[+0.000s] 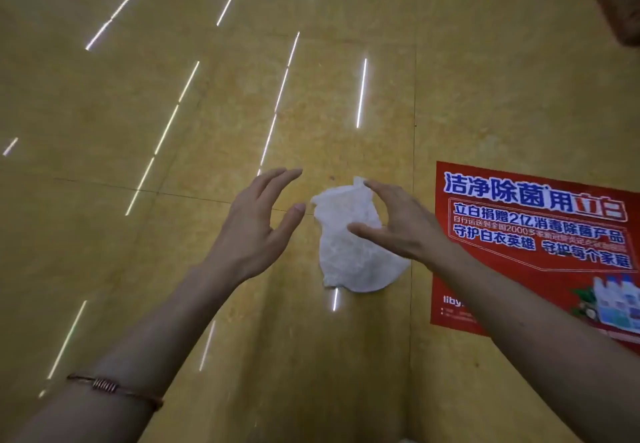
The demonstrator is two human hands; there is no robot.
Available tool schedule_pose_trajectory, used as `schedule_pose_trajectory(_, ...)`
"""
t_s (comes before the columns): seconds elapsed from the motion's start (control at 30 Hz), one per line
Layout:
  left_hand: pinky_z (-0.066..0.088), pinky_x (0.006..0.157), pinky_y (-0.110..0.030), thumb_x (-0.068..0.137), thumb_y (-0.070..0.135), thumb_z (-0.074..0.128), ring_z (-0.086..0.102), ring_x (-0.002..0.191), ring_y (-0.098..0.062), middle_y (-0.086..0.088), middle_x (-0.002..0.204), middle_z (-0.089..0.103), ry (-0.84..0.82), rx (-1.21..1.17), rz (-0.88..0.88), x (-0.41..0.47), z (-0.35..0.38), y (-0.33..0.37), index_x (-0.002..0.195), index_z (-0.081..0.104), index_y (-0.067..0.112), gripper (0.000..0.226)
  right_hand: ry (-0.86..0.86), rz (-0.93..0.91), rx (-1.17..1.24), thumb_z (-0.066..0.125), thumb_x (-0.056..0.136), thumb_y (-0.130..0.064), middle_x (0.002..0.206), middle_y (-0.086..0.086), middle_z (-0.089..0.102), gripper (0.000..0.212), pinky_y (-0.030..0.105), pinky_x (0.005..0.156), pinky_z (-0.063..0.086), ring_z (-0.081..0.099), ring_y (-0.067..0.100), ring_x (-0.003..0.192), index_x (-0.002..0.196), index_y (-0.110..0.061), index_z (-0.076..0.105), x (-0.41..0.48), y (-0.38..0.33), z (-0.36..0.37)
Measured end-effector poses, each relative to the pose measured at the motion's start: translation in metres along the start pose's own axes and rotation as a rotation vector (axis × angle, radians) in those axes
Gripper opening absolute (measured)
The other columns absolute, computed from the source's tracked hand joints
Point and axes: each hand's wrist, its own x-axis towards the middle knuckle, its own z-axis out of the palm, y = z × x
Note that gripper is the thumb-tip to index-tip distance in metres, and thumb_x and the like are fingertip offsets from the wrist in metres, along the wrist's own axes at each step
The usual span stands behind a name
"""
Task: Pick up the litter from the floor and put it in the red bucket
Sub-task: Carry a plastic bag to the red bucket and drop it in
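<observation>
Head view, looking down at a glossy yellow tiled floor (173, 96) streaked with light reflections.

Litter: one crumpled white paper/tissue piece (349, 255) lying on the floor, centre-right of frame, straddling a tile joint.

Hands: both bare, both spread, holding nothing.
- left hand (256, 220): fingers extended and slightly curved, thumb tip near the paper's upper left edge, apart from it.
- right hand (398, 224): fingers curled in a C over the paper's upper right part. Index tip is at the paper's top corner, thumb overlaps its middle. Can't tell whether skin touches paper or just hovers above it.
- Paper sits between the two hands, closer to the right one.

Thin copper-coloured bracelet (114, 387) on the left forearm.

Hidden/cut off: right forearm covers the lower left part of a red poster (540, 234) lying flat on the floor just right of the paper. Brownish object at top right corner (620, 2) is cropped and blurred, unidentifiable.

Readable text on poster: "洁净除菌用立白", "立白捐赠2亿消毒除菌产品", "守护白衣英雄 守护每个家庭", partial "liby". Smaller lines too blurred. Product bottles pictured at its lower right.
</observation>
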Motion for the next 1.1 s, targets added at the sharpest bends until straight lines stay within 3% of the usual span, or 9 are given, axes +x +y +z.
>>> schedule_pose_trajectory(0.13,0.027,0.103,-0.025,0.089,0.05,0.041,0.032,0.127,0.002,0.009,0.144,0.037,0.008,-0.019,-0.035,0.004,0.036,-0.034,0.14,0.037,0.036,0.053,-0.017,0.019,-0.034,0.057,0.076,-0.068,0.153,-0.009,0.027,0.084,0.044,0.102,0.035,0.033,0.024,0.136,0.146,-0.038,0.021,0.02,0.019,0.038)
schedule_pose_trajectory(0.4,0.03,0.108,-0.03,0.088,0.053,0.039,0.035,0.132,-0.006,0.007,0.143,0.039,0.006,-0.016,-0.03,0.014,0.091,-0.088,0.139,0.037,0.034,0.054,-0.087,0.035,-0.138,0.058,0.074,-0.07,0.154,-0.006,0.026,0.087,0.044,0.103,0.034,0.032,0.027,0.136,0.146,-0.038,0.021,0.063,0.058,0.113)
schedule_pose_trajectory(0.57,0.029,0.11,-0.035,0.088,0.057,0.037,0.031,0.135,-0.007,0.009,0.148,0.033,0.011,0.033,-0.041,0.009,0.098,-0.113,0.14,0.033,0.038,0.056,-0.201,0.095,-0.201,0.056,0.07,-0.076,0.16,0.001,0.001,0.098,0.054,0.114,0.013,0.004,0.038,0.144,0.148,-0.041,0.009,0.092,0.076,0.16)
schedule_pose_trajectory(0.77,0.028,0.112,-0.039,0.088,0.057,0.038,0.029,0.137,-0.006,0.009,0.15,0.03,0.004,0.021,-0.057,0.01,0.123,-0.142,0.143,0.03,0.039,0.058,-0.237,0.073,-0.233,0.057,0.061,-0.082,0.152,0.006,-0.033,0.113,0.062,0.11,-0.008,-0.023,0.042,0.14,0.144,-0.049,-0.014,0.112,0.092,0.204)
schedule_pose_trajectory(0.93,0.028,0.113,-0.043,0.088,0.057,0.038,0.028,0.138,-0.005,0.01,0.15,0.031,-0.012,-0.006,-0.04,0.018,0.152,-0.151,0.142,0.031,0.038,0.058,-0.266,0.162,-0.143,0.058,0.057,-0.084,0.146,0.005,-0.044,0.119,0.065,0.108,-0.012,-0.033,0.042,0.135,0.138,-0.054,-0.023,0.119,0.111,0.231)
schedule_pose_trajectory(1.1,0.029,0.113,-0.042,0.088,0.057,0.038,0.029,0.137,-0.006,0.009,0.149,0.033,-0.03,-0.012,-0.047,0.021,0.172,-0.158,0.141,0.034,0.037,0.057,-0.402,0.259,-0.133,0.067,0.061,-0.073,0.148,-0.001,-0.041,0.118,0.07,0.106,-0.003,-0.032,0.043,0.136,0.139,-0.054,-0.018,0.099,0.134,0.266)
